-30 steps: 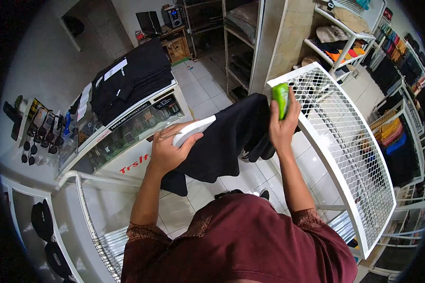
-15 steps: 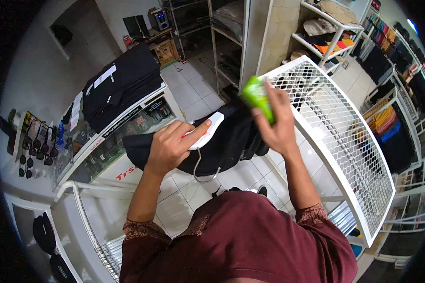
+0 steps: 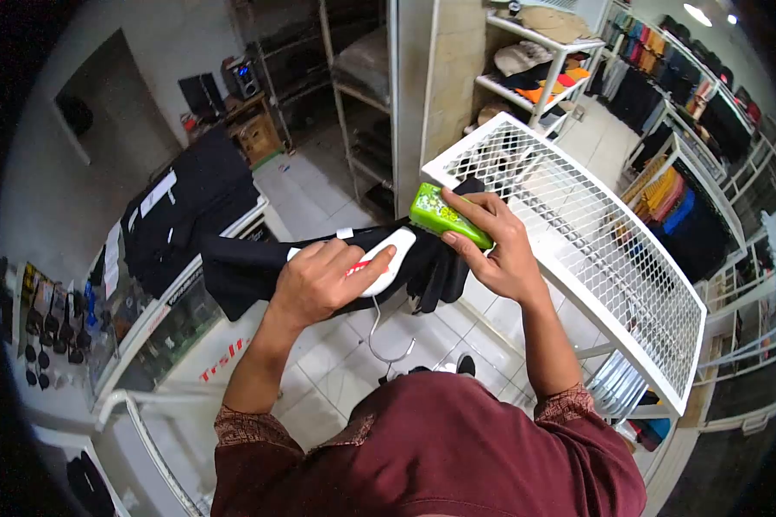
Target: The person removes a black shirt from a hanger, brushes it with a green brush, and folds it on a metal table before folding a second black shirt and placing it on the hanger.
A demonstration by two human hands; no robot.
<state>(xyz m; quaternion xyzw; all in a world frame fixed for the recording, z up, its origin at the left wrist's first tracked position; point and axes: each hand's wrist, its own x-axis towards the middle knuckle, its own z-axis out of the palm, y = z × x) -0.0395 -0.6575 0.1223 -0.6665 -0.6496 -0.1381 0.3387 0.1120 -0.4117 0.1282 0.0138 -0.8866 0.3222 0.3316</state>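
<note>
I report the white hanger (image 3: 394, 262) gripped by the fingers of the left hand (image 3: 323, 280), thumb laid along its upper face. Its visible arm slants up from those fingers toward the right hand (image 3: 496, 241); its metal hook (image 3: 378, 340) hangs out on the wearer's side of the left fingers, tip curling toward the right. I judge it light and stiff, smooth enough to twist; best held at the broad middle, near the hook's root.

The green block (image 3: 440, 220) is pinched between the right thumb and fingers, its long axis running from the palm side up and leftward past the fingertips. I rate it light and firm, best taken across its narrow sides.

The black garment (image 3: 254, 269) spreads beyond both sets of fingers: soft, limp, liable to slide. Whether the block touches it I cannot tell.

Outward, a white mesh rack (image 3: 578, 310) stands just beside the right fingers. Past the left fingers, the table (image 3: 181, 375) carries folded black clothes (image 3: 190, 202).
</note>
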